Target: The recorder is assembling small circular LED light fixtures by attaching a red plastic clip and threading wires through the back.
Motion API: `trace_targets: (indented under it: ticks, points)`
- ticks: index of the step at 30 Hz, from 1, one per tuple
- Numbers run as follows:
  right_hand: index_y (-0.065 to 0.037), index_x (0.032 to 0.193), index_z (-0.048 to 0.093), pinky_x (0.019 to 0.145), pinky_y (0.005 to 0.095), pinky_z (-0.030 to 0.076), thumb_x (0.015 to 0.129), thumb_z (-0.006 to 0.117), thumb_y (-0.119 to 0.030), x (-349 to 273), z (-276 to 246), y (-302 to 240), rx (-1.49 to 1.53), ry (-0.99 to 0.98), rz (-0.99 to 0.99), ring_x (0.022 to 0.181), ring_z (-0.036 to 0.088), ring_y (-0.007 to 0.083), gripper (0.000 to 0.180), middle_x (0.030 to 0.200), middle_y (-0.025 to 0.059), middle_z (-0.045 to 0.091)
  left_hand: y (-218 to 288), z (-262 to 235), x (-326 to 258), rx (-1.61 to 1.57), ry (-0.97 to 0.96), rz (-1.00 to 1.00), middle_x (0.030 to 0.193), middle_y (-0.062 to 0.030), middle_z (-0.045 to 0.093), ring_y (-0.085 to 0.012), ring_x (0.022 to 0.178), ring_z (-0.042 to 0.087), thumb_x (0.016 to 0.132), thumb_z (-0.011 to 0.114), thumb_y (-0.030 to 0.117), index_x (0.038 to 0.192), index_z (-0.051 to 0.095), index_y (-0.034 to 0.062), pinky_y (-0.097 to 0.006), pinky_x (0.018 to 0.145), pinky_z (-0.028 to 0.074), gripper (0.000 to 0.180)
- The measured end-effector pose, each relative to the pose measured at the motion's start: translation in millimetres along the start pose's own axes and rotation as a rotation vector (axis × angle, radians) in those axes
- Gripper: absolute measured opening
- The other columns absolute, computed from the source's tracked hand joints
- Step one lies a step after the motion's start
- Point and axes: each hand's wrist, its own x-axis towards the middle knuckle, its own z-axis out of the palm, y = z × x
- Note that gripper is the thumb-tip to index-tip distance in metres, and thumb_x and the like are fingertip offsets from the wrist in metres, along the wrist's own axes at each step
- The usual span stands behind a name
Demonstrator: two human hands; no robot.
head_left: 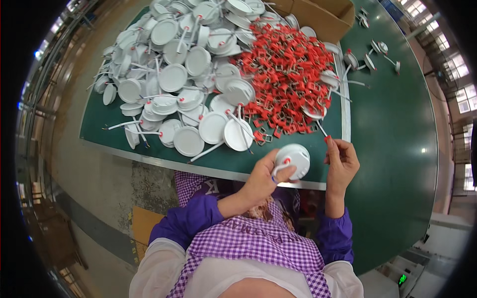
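My left hand (pixel 264 175) grips a round white downlight housing (pixel 299 155), tilted, with a red grommet and a short white cable on its side. The hand is in front of the table's near edge. To the right of it, my right hand (pixel 343 161) is raised and pinches a small red clip (pixel 327 139) between thumb and fingers. Just beyond my hands lies a big heap of red spring clips (pixel 290 74) with metal wire parts. Left of that spreads a pile of white downlight housings (pixel 172 78), many with white cables sticking out.
Both heaps lie on a green table (pixel 94 124) with a pale metal edge. An open cardboard box (pixel 323 20) stands at the back. On the green surface to the right (pixel 392 124), several finished-looking housings with cables (pixel 367 62) lie scattered toward the far end.
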Motion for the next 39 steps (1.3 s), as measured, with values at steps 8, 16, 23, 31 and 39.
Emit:
trace_targets:
  ticks: [8,16,23,31,39]
  points:
    - [0.001,0.094,0.067,0.057,0.0274,0.045,0.083,0.071,-0.003,-19,-4,-2,-0.530,-0.157,-0.398,0.063,0.058,0.0177,0.013,0.079,0.0095,0.062,-20,4,13,0.075,0.041,0.051,0.114,-0.0088,0.061,-0.0163,0.101,0.063,0.093,0.063,0.010,0.125,0.050,-0.0007,-0.033,0.084,0.059,0.037]
    - [0.000,0.099,0.067,0.062,0.0315,0.051,0.082,0.069,0.001,-36,1,-7,-0.547,-0.258,-0.392,0.073,0.066,0.0245,0.017,0.086,0.0137,0.065,-28,-5,13,0.266,0.090,0.137,0.111,-0.0081,0.060,-0.0125,0.098,0.062,0.093,0.062,0.006,0.121,0.049,-0.0015,-0.029,0.084,0.057,0.032]
    - [-0.001,0.096,0.068,0.059,0.0300,0.049,0.081,0.072,-0.002,-41,5,0,-0.529,-0.263,-0.394,0.065,0.065,0.0209,0.015,0.079,0.0116,0.067,-23,-4,8,0.321,0.109,0.123,0.105,-0.0072,0.061,-0.0114,0.095,0.061,0.093,0.062,0.007,0.120,0.050,-0.0015,-0.026,0.084,0.052,0.031]
    - [0.000,0.092,0.066,0.058,0.0296,0.049,0.081,0.071,0.001,-40,13,5,-0.556,-0.246,-0.419,0.065,0.065,0.0209,0.012,0.077,0.0121,0.066,-20,-8,13,0.553,0.105,0.207,0.095,-0.0027,0.060,-0.0073,0.085,0.056,0.087,0.063,0.001,0.116,0.055,0.0038,-0.024,0.072,0.047,0.031]
    - [0.001,0.099,0.065,0.065,0.0276,0.051,0.080,0.071,0.003,-32,6,5,-0.418,-0.373,-0.194,0.071,0.065,0.0157,0.021,0.086,0.0119,0.067,-21,-21,13,0.454,0.046,0.252,0.085,-0.0107,0.064,-0.0133,0.075,0.062,0.086,0.067,0.007,0.113,0.056,0.0049,-0.031,0.066,0.050,0.029]
